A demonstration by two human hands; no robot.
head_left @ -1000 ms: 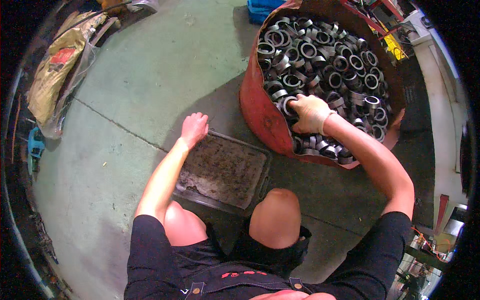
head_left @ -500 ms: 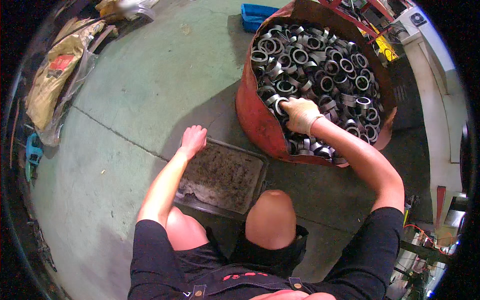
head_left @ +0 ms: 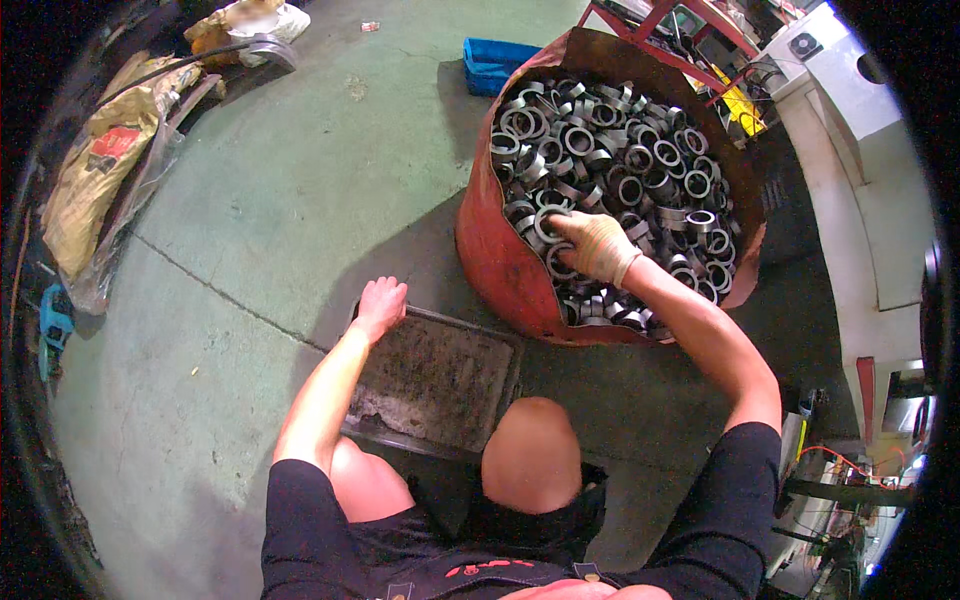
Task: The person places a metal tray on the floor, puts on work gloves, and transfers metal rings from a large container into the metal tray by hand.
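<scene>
My bare left hand (head_left: 381, 305) is closed over the far left corner of a shallow dark tray (head_left: 465, 325) on the floor, its bottom coated with grime. To the right, a rusty red drum (head_left: 480, 235) with a ragged rim holds a heap of grey metal rings (head_left: 630, 190). My right hand (head_left: 598, 248), in a pale work glove, reaches over the near left part of the heap. Its fingers are closed at a metal ring (head_left: 551, 224), with the fingertips partly hidden inside it. More rings lie under and around the glove.
A blue plastic bin (head_left: 492, 66) stands beyond the drum, near a red metal frame (head_left: 690, 40). Stained sacks (head_left: 95, 185) lie at the far left, with a turquoise object (head_left: 54, 320) below them. A pale machine housing (head_left: 815, 190) runs along the right. My knees flank the tray's near side.
The whole view has shifted, putting the drum and tray lower and slightly left in the picture. My right hand stays at the rings, with its wrist turned a little. My left hand keeps hold of the tray.
</scene>
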